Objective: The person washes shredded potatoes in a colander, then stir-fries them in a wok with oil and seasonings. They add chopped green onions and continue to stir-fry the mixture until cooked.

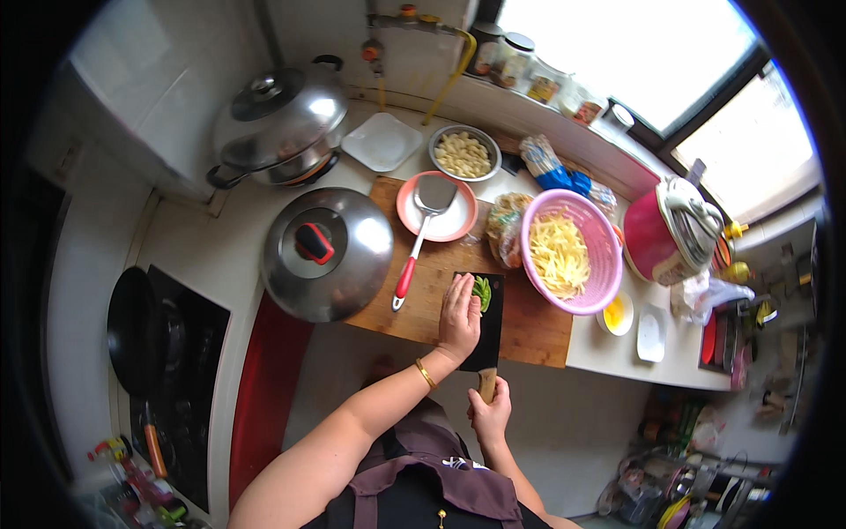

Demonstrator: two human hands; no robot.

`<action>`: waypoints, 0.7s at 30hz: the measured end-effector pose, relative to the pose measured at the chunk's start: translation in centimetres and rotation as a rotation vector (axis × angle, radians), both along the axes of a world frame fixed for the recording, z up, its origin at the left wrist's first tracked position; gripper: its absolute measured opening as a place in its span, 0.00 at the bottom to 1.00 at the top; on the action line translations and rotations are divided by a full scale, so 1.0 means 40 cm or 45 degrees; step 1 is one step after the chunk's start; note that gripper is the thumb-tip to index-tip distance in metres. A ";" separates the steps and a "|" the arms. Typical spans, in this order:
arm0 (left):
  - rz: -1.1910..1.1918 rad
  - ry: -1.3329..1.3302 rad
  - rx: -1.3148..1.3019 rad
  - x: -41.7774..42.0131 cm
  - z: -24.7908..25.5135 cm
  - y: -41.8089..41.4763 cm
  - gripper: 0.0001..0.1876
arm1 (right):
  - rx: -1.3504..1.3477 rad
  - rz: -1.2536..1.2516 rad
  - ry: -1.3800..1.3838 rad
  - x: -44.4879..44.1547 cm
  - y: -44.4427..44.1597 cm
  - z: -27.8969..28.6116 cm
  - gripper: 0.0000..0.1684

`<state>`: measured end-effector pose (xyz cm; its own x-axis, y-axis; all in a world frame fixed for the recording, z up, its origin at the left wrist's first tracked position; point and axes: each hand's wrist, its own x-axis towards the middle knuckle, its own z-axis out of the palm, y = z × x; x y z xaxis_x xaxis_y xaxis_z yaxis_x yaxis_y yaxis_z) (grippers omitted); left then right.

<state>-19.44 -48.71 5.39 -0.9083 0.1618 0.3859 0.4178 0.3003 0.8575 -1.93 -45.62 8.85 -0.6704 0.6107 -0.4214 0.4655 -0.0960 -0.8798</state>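
My right hand (pixel 491 413) grips the wooden handle (pixel 487 385) of a cleaver. Its broad dark blade (pixel 486 337) lies flat at the front of a wooden cutting board (pixel 535 337), reaching past the board's near edge. Sliced green pepper pieces (pixel 482 293) rest on the far part of the blade. My left hand (pixel 461 319), a gold bangle on its wrist, lies flat along the blade's left side with fingers stretched out against the slices. Its palm side is hidden.
Pink colander (pixel 605 278) of potato shreds, right; beaten egg bowl (pixel 616 315) and white dish (pixel 652 334) beyond. Spatula (pixel 423 239) across a pink-rimmed plate (pixel 470 198). Metal bowl (pixel 497 159) of garlic cloves behind. Left: large lid (pixel 344 291), lidded pot (pixel 291 125), black pan (pixel 132 330) on stove.
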 end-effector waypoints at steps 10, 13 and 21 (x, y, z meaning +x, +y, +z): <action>0.719 0.164 0.054 -0.056 0.279 -0.475 0.24 | -0.109 0.880 0.112 -0.197 -0.208 0.242 0.18; 1.058 0.249 -0.080 -0.081 0.328 -0.697 0.23 | -0.177 1.188 0.198 -0.291 -0.368 0.289 0.18; 1.226 -0.268 0.218 -0.208 0.394 -1.262 0.27 | -0.327 1.587 0.226 -0.526 -0.857 0.351 0.16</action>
